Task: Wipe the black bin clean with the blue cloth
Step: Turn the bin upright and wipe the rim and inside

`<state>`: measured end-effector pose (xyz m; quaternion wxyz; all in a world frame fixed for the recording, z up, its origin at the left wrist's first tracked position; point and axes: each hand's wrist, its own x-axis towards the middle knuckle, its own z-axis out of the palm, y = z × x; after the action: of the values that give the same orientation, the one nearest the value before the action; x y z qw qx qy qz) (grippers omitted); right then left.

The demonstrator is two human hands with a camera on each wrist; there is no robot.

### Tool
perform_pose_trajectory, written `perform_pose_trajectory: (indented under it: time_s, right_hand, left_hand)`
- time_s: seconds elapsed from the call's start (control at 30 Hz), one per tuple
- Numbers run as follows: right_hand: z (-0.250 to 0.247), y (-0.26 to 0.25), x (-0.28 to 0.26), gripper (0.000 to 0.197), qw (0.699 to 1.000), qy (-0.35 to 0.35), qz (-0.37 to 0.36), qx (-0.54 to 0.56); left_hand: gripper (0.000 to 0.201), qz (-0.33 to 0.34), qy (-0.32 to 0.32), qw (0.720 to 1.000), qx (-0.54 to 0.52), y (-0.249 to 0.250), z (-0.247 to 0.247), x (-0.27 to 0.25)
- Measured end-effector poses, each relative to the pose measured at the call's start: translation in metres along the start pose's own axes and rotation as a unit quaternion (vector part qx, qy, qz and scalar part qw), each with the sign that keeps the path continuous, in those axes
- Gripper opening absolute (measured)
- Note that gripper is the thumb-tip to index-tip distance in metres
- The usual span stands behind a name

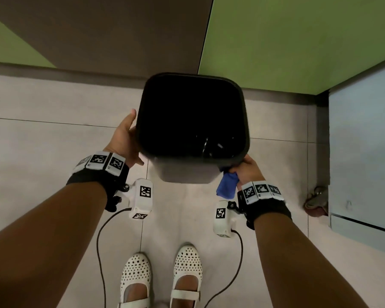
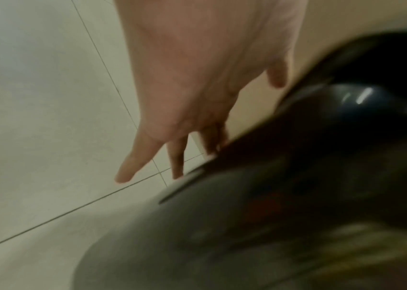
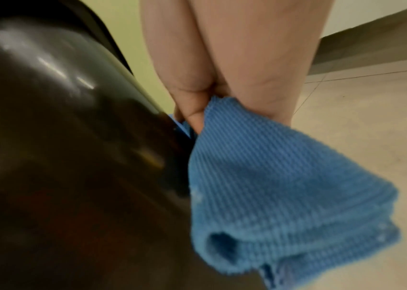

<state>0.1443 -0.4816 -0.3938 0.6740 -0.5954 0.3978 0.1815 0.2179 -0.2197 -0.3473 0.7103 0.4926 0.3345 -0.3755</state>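
In the head view, the black bin (image 1: 192, 127) is seen at the centre of the frame, held above the tiled floor (image 1: 53, 141) with its open mouth tilted toward the camera. Its inside is dark; only a few glints are made out low in the hollow, and what it holds cannot be told. The left hand (image 1: 125, 138) is laid against the bin's left rim, its grip released with the fingers out of sight behind the wall. The right hand (image 1: 248, 172) is placed at the bin's lower right corner, its grip clenched round the blue cloth (image 1: 226, 187), which hangs just below the rim. A pair of white shoes (image 1: 160, 278) is seen at the bottom centre.

In the left wrist view, the left hand (image 2: 197, 78) is shown from the upper centre, fingers (image 2: 132, 162) straight and spread, touching the blurred black bin (image 2: 296, 176) at the right.

In the right wrist view, the blue cloth (image 3: 284, 186) is pinched by the right hand (image 3: 234, 68) and pressed against the bin's (image 3: 60, 137) glossy outer wall at the left.
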Motion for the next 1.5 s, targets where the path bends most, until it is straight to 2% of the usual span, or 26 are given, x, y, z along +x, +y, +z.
perform_pose_trajectory:
  time_s: [0.07,0.1,0.2,0.23,0.27,0.33,0.43,0.5,0.53,0.6,0.67,0.77,0.87,0.9,0.93,1.03,1.1,1.13,1.27,1.37,1.43,1.5]
  right_hand:
    - [0.003,0.001,-0.004,0.052,1.0,-0.005,0.005,-0.001]
    - [0.005,0.002,-0.006,0.044,1.0,-0.004,0.01,0.008]
    - [0.012,-0.002,-0.006,0.029,0.998,0.0,0.035,0.05]
    - [0.014,-0.005,-0.006,0.024,0.998,-0.003,0.035,0.056]
    - [0.017,-0.007,-0.004,0.023,0.996,-0.007,0.038,0.084]
    - [0.021,-0.011,-0.003,0.042,0.989,0.003,0.047,0.138]
    - [0.022,-0.012,0.001,0.058,0.988,0.024,0.045,0.146]
    - [0.022,-0.02,-0.009,0.048,0.993,0.074,-0.016,0.094]
    - [0.021,-0.024,-0.015,0.051,0.991,0.11,-0.067,0.042]
    - [0.017,-0.027,-0.025,0.069,0.958,0.2,-0.196,-0.061]
    - [0.021,-0.032,-0.047,0.071,0.922,0.226,-0.293,-0.11]
    - [0.037,-0.028,-0.071,0.075,0.9,0.171,-0.363,-0.168]
    - [0.061,-0.015,-0.086,0.081,0.909,0.033,-0.333,-0.249]
    - [0.069,-0.009,-0.087,0.084,0.898,-0.01,-0.311,-0.31]
    - [0.076,-0.005,-0.088,0.087,0.873,-0.043,-0.282,-0.395]
    - [0.092,0.004,-0.09,0.087,0.751,-0.062,-0.213,-0.622]
    - [0.101,0.001,-0.087,0.077,0.694,-0.046,-0.221,-0.684]
    - [0.106,0.0,-0.084,0.071,0.68,-0.056,-0.226,-0.695]
    - [0.13,-0.001,-0.074,0.064,0.65,-0.138,-0.243,-0.707]
    - [0.124,0.0,-0.071,0.055,0.633,-0.15,-0.257,-0.715]
    - [0.108,-0.005,-0.067,0.048,0.632,-0.156,-0.27,-0.709]
    - [0.087,-0.015,-0.059,0.049,0.627,-0.147,-0.268,-0.717]
  left_hand:
    - [0.07,0.016,-0.059,0.998,-0.025,-0.005,0.0,-0.001]
    - [0.066,0.022,-0.065,0.998,-0.014,-0.008,-0.001,-0.002]
    - [0.025,0.032,-0.021,0.998,0.048,-0.02,-0.009,0.008]
    - [0.022,0.032,0.001,0.998,0.061,-0.022,-0.011,0.011]
    - [0.027,0.032,0.023,0.997,0.065,-0.023,-0.014,0.014]
    - [0.041,0.035,0.045,0.997,0.051,-0.024,-0.016,0.019]
    - [0.037,0.037,0.053,0.996,0.064,-0.023,-0.011,0.019]
    - [0.035,0.044,0.069,0.995,0.063,-0.022,-0.004,0.02]
    - [0.036,0.048,0.077,0.994,0.055,-0.022,-0.001,0.021]
    - [0.04,0.053,0.087,0.994,0.036,-0.023,0.005,0.022]
    - [0.047,0.055,0.099,0.993,0.022,-0.024,0.01,0.023]
    - [0.048,0.057,0.109,0.992,0.011,-0.025,0.012,0.023]
    - [0.051,0.061,0.106,0.992,0.013,-0.027,0.012,0.022]
    - [0.055,0.069,0.11,0.991,0.018,-0.028,0.013,0.022]
    - [0.059,0.082,0.122,0.989,0.026,-0.029,0.015,0.022]
    - [0.069,0.126,0.134,0.98,0.073,-0.03,0.018,0.021]
    - [0.07,0.139,0.137,0.976,0.092,-0.03,0.018,0.022]
    - [0.068,0.142,0.143,0.974,0.102,-0.031,0.017,0.023]
    - [0.063,0.159,0.167,0.963,0.137,-0.029,0.017,0.026]
    - [0.061,0.166,0.166,0.96,0.15,-0.028,0.018,0.026]
    - [0.063,0.175,0.161,0.959,0.153,-0.027,0.019,0.025]
    - [0.064,0.172,0.148,0.961,0.155,-0.025,0.018,0.024]
